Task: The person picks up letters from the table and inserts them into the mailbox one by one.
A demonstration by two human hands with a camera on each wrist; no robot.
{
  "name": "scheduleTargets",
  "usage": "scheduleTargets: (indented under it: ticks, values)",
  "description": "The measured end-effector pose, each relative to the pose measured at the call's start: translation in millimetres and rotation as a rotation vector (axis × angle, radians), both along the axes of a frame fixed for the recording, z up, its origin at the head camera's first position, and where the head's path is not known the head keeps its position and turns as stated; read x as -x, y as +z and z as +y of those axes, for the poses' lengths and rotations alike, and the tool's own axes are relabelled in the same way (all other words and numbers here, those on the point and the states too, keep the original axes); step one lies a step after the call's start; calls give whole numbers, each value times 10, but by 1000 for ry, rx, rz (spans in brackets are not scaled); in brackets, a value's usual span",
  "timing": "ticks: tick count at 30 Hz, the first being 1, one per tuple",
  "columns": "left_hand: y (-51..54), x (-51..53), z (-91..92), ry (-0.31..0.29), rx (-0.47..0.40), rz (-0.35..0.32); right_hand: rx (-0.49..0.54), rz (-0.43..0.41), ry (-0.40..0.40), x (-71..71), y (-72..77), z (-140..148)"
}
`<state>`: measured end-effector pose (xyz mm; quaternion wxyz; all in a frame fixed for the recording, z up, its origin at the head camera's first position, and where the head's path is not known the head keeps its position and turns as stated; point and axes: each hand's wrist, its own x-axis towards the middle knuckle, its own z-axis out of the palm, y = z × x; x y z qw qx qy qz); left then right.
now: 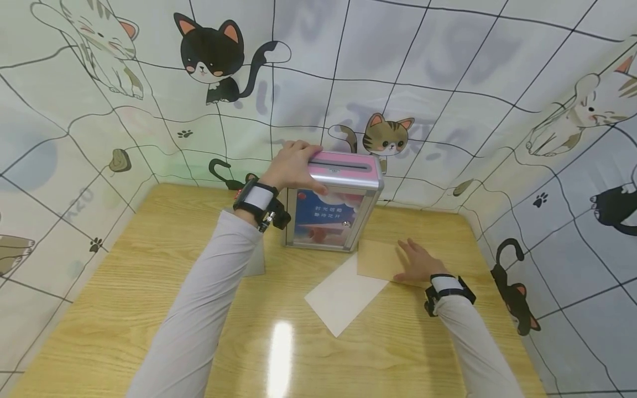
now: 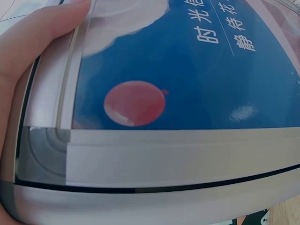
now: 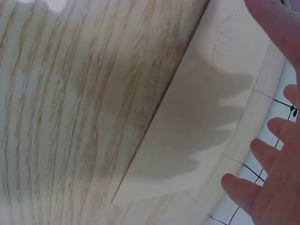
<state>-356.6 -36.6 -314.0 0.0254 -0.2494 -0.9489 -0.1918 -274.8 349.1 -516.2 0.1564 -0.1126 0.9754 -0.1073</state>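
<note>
A metal-framed box with a pink slotted top [image 1: 343, 166] and a blue front panel [image 1: 320, 213] stands upright on the table. My left hand [image 1: 293, 166] grips its upper left corner, thumb over the front edge; the left wrist view shows the blue panel [image 2: 187, 84] close up beside the thumb. My right hand [image 1: 418, 262], fingers spread, is at the right part of a tan envelope [image 1: 375, 260]. In the right wrist view the hand [image 3: 276, 164] casts its shadow on the envelope [image 3: 187, 122]; contact is unclear. A white envelope [image 1: 343, 298] lies partly beneath the tan one.
A pale flat item [image 1: 256, 260] lies on the wooden table [image 1: 149, 276] left of the box, partly hidden by my left arm. A cat-patterned curtain [image 1: 308, 99] hangs behind the table and along both sides.
</note>
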Motion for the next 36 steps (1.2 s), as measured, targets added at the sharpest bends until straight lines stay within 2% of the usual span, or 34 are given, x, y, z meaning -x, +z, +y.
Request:
scheduleTargets:
  ticks: [8,22,30,36]
  values:
    - [-1,-8,0,5,-1,1,21,25,42,-78,79,-108]
    - [-15,-5,-6,12,-6,-5,-90,-45,58,-76,43,-141]
    - [-18,-7,1,15,-7,-5,-86,-62,65,-71,-55,-82]
    - [-15,-5,4,14,-7,3,-61,-87,50,-83,-26,-103]
